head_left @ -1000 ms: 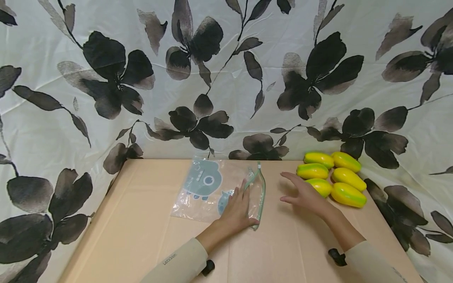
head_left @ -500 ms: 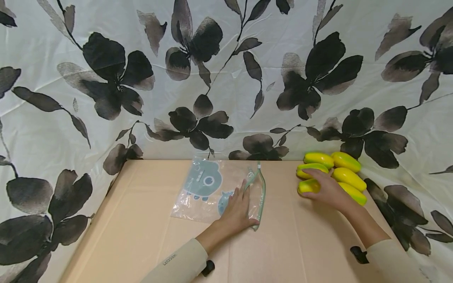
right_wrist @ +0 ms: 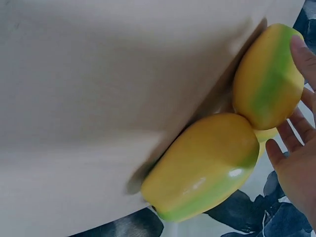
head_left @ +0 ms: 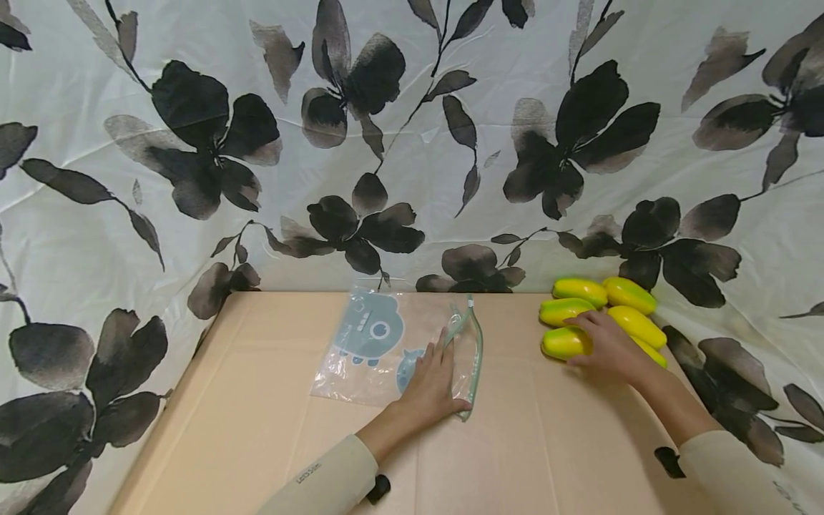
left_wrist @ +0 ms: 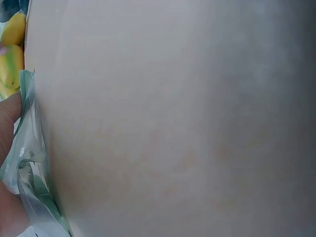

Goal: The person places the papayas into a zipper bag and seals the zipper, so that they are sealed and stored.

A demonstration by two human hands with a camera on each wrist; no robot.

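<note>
A clear zip bag (head_left: 370, 325) with blue animal prints and a green zip edge lies on the cardboard-coloured table. My left hand (head_left: 428, 379) rests on its right part, fingers outstretched, the thumb by the zip edge. In the left wrist view, the bag's mouth (left_wrist: 32, 143) gapes a little beside the thumb. To the right, several yellow-green mango-like fruits (head_left: 634, 325) sit grouped. My right hand (head_left: 608, 347) holds the right end of the front-left fruit (head_left: 563, 343), thumb on one side and fingers on the other. In the right wrist view, that fruit (right_wrist: 266, 74) touches another fruit (right_wrist: 202, 165).
The tan table (head_left: 257, 429) ends at its back edge against a white cloth (head_left: 463, 43) with dark flowers. Its right edge runs close beside the fruits. Dark straps (head_left: 669, 461) show at both wrists.
My right hand has moved right onto the front-left fruit, which has shifted slightly left. Its fingers have since drawn back toward the fruit's right end. The left hand and bag stay put.
</note>
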